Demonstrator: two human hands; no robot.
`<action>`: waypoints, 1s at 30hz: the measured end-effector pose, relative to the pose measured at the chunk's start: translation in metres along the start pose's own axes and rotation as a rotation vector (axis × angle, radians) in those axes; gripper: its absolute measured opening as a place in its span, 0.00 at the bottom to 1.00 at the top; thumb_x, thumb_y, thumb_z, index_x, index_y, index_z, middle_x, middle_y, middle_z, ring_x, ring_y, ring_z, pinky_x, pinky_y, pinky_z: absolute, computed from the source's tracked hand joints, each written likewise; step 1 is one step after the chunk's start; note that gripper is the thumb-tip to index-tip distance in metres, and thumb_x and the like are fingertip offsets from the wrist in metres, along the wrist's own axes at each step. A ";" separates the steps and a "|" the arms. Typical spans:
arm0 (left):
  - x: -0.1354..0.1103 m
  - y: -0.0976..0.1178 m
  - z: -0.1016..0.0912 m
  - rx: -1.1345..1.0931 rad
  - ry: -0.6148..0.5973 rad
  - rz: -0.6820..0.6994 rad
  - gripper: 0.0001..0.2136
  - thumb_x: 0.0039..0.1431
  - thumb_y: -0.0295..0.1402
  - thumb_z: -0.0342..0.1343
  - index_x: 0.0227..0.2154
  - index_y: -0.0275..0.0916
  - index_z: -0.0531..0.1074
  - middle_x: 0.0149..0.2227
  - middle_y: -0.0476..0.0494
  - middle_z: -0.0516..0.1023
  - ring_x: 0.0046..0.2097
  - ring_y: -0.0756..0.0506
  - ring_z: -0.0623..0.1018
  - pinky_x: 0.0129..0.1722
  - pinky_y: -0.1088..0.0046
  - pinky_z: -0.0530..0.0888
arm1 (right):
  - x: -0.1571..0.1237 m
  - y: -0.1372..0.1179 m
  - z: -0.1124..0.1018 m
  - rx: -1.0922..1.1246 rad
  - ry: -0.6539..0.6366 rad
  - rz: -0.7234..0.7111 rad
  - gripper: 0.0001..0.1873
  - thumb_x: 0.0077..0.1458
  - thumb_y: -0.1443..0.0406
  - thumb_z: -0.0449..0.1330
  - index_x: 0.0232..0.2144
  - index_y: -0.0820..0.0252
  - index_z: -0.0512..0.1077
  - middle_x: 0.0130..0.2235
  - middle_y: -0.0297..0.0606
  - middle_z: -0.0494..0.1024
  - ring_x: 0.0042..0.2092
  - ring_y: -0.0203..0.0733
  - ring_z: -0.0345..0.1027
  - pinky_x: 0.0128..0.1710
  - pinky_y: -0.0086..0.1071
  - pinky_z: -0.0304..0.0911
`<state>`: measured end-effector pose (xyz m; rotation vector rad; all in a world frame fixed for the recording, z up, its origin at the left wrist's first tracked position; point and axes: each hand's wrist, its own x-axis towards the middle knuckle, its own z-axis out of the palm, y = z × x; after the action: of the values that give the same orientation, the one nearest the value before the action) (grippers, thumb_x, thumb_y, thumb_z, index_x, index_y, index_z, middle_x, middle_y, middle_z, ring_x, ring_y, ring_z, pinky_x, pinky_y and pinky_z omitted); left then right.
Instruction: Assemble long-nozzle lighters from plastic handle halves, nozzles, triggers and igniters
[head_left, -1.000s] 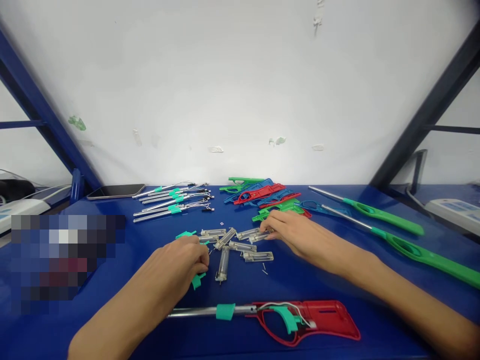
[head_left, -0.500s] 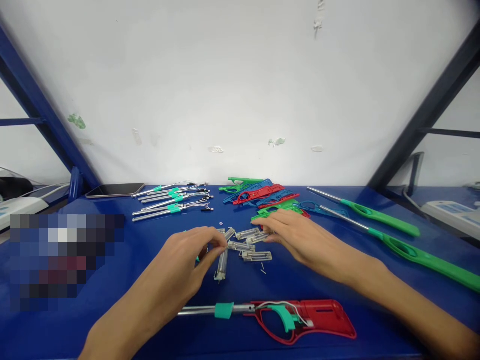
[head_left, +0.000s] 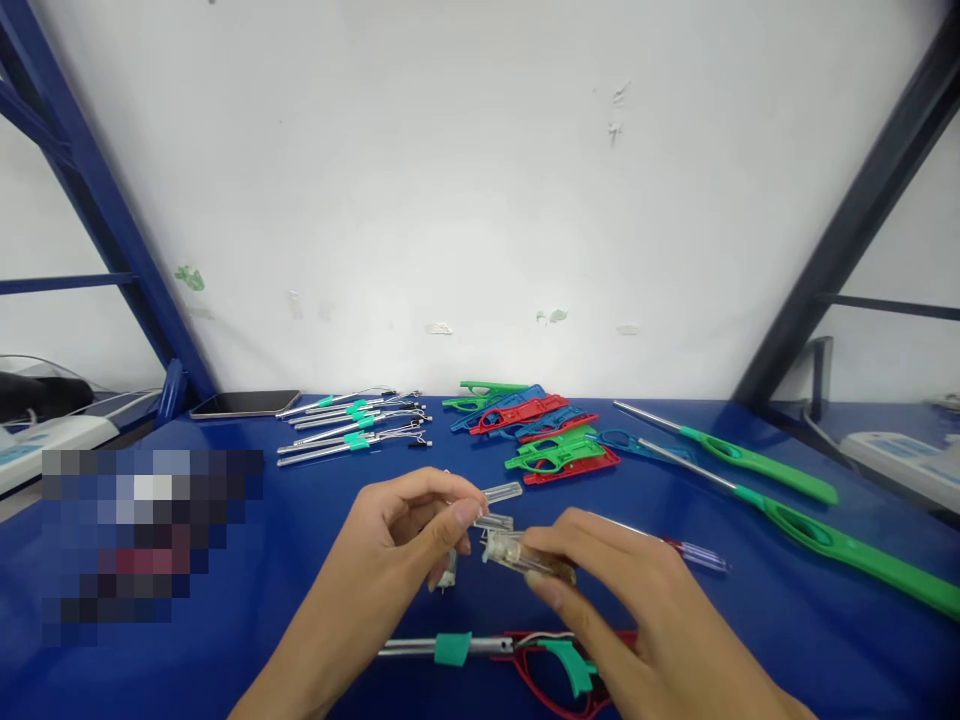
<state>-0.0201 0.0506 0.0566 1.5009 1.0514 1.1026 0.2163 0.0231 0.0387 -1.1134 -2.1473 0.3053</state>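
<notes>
My right hand [head_left: 637,600] grips a clear plastic lighter fuel tank [head_left: 517,553] between thumb and fingers, its valve end pointing left. Just left of that end is my left hand [head_left: 416,530], thumb and forefinger pinched together; whatever they may hold is too small to make out. More clear fuel tanks [head_left: 504,492] lie on the blue table behind and beneath the fingers, partly hidden. In front lies an opened red lighter shell [head_left: 529,690] with a metal tube [head_left: 409,648] and a green trigger [head_left: 570,668], partly covered by my right hand.
Metal tubes [head_left: 319,455] with wires lie at the back left beside a phone [head_left: 244,403]. Red, blue and green shell halves [head_left: 555,450] are heaped at the back middle. Two green long lighters [head_left: 765,462] are on the right. A screwdriver [head_left: 705,557] lies behind my right hand.
My right hand has picked up a fuel tank from the group and brought it nearer, over the red shell. My left hand has shifted right, towards it. The screwdriver has come into view.
</notes>
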 end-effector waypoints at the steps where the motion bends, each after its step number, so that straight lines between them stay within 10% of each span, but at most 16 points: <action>1: -0.001 -0.001 0.001 -0.004 -0.005 0.001 0.19 0.66 0.54 0.65 0.39 0.41 0.82 0.25 0.52 0.73 0.24 0.53 0.65 0.23 0.79 0.60 | 0.000 0.001 0.001 0.002 -0.007 0.015 0.12 0.76 0.54 0.55 0.54 0.36 0.77 0.42 0.29 0.83 0.40 0.41 0.81 0.36 0.33 0.75; 30: -0.005 -0.003 0.010 0.029 0.001 0.072 0.14 0.66 0.50 0.66 0.38 0.44 0.85 0.38 0.47 0.81 0.24 0.54 0.62 0.21 0.76 0.55 | 0.012 0.009 0.000 0.075 0.081 -0.068 0.12 0.77 0.62 0.54 0.51 0.46 0.77 0.40 0.30 0.83 0.37 0.38 0.79 0.37 0.31 0.72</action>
<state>-0.0122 0.0440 0.0518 1.5719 1.0252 1.1421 0.2172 0.0379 0.0400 -0.9921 -2.0798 0.3014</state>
